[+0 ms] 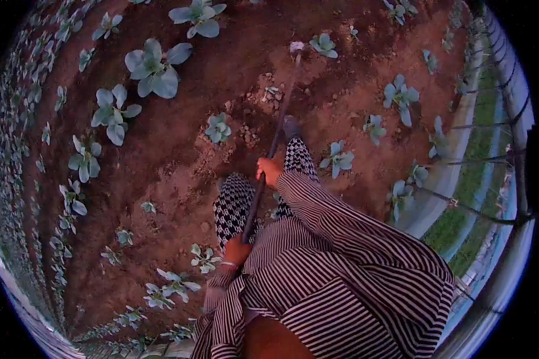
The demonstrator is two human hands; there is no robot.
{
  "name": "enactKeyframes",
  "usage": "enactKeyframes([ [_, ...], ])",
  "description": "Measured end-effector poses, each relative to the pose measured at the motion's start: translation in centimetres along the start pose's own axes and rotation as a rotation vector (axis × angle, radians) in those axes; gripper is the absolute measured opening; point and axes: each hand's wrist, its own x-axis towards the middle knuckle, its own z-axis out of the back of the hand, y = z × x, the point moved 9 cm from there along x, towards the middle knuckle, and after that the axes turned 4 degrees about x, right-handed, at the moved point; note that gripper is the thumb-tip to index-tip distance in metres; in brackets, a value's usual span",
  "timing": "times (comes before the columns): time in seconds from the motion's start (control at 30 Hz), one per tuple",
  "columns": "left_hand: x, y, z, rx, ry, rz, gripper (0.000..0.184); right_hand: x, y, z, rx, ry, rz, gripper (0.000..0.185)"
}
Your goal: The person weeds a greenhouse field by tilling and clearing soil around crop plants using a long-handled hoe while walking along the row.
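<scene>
A long-handled hoe point(288, 96) slants across the middle of the view, its pale head point(297, 46) at the far end on the reddish soil. Low on the handle, near my waist, my left hand point(236, 250) is closed round it. Farther up the shaft, my right hand point(270, 172) grips it in front of my legs. Beyond the right hand, a small leafy plant point(323, 45) grows just right of the hoe head. Another young plant point(218, 128) stands left of the shaft, with loose clods around it.
Rows of larger leafy plants point(156, 69) fill the left side. More seedlings point(337, 159) grow to the right, near my foot point(291, 127). A wire fence point(491, 158) with posts runs along the right edge, with a green strip point(482, 143) behind it.
</scene>
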Motion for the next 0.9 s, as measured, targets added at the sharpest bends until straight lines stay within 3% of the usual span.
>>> enactKeyframes([
  [0.1,-4.3,4.0,2.2,0.001,0.04,0.042,0.023,-7.2,-2.3,-4.8,-0.391,-0.161,-0.199,0.022],
  [0.23,-5.4,5.8,2.6,-0.01,-0.041,-0.105,0.027,-13.8,1.1,-10.8,-0.016,-0.252,-0.062,0.016],
  [0.37,-2.9,4.9,1.7,0.009,-0.091,-0.216,0.031,-11.4,5.2,-11.1,-0.079,-0.068,0.2,0.016],
  [0.47,-0.6,-0.6,3.5,-0.107,-0.062,-0.209,0.036,-9.1,9.5,-11.2,-0.044,-0.178,0.136,0.016],
  [0.57,2.9,-3.1,2.4,-0.073,-0.096,-0.173,0.039,-7.5,13.8,-11.9,-0.354,0.148,0.499,0.017],
  [0.67,0.6,-4.7,0.9,0.014,0.294,0.081,0.04,-4.4,8.6,-5.0,-0.346,0.071,0.244,0.018],
  [0.77,-1.9,-0.7,1.5,0.074,0.0,-0.216,0.035,-7.1,3.5,-5.5,-0.181,-0.006,0.139,0.02],
  [0.83,-5.2,4.5,2.4,0.013,0.035,0.022,0.03,-11.2,-0.8,-8.0,-0.01,-0.131,-0.136,0.023],
  [0.87,-5.8,5.8,2.7,0.069,-0.02,0.047,0.029,-12.1,-2.9,-8.3,0.022,-0.207,-0.258,0.027],
  [0.9,-6.0,7.2,2.9,0.128,-0.076,0.077,0.027,-11.6,-3.0,-8.8,0.045,-0.185,-0.257,0.028],
])
